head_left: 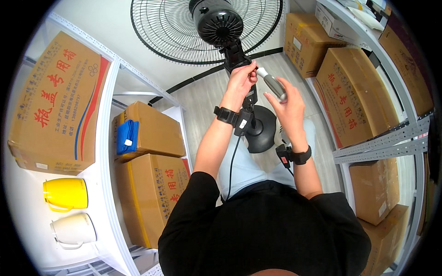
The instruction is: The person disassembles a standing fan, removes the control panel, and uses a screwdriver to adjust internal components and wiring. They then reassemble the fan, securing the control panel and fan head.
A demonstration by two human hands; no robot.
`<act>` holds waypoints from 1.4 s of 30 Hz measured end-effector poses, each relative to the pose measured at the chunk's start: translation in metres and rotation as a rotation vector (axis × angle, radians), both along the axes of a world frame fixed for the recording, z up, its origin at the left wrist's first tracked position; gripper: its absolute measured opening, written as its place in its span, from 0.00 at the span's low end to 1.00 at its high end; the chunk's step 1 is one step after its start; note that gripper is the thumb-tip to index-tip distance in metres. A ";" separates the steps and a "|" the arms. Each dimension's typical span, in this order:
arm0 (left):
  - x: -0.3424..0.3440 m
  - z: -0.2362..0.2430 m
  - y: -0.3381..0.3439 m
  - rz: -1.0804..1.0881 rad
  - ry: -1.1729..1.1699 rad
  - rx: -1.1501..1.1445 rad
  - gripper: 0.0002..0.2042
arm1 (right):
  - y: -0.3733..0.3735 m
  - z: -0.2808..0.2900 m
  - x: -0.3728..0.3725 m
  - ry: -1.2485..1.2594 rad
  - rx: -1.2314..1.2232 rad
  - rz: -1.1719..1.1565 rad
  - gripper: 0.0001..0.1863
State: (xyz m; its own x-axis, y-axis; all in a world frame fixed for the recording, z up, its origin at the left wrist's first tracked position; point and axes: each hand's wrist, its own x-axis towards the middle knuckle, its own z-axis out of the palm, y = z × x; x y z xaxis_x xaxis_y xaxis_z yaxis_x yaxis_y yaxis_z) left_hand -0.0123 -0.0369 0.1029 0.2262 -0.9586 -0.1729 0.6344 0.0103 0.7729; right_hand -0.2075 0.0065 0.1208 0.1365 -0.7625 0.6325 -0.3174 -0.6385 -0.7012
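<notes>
A black pedestal fan stands in front of me, its wire cage at the top and its round base on the floor. My left hand is at the fan's neck, its thumb and fingertips pinched together; what they grip is too small or hidden to name. In my right hand, between thumb and fingers, is a screwdriver with a grey and white handle. Its white end points up and left at the neck, close to my left fingertips. Whether its tip touches the fan is unclear.
Metal shelves with cardboard boxes stand on the left, more boxes on the right. A yellow mug and a white mug sit on the left shelf. A blue folded cloth lies against one box. Cables hang from both wrist straps.
</notes>
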 end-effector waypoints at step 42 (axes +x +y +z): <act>0.006 -0.002 -0.001 -0.027 -0.018 0.022 0.08 | 0.003 -0.008 0.002 -0.004 -0.041 -0.003 0.18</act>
State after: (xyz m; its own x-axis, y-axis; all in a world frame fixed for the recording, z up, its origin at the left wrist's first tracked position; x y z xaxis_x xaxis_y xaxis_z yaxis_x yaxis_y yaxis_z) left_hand -0.0065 -0.0378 0.1008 0.2032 -0.9605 -0.1903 0.6200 -0.0243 0.7843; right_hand -0.2051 0.0099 0.1129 0.1313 -0.7363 0.6638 -0.3166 -0.6657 -0.6757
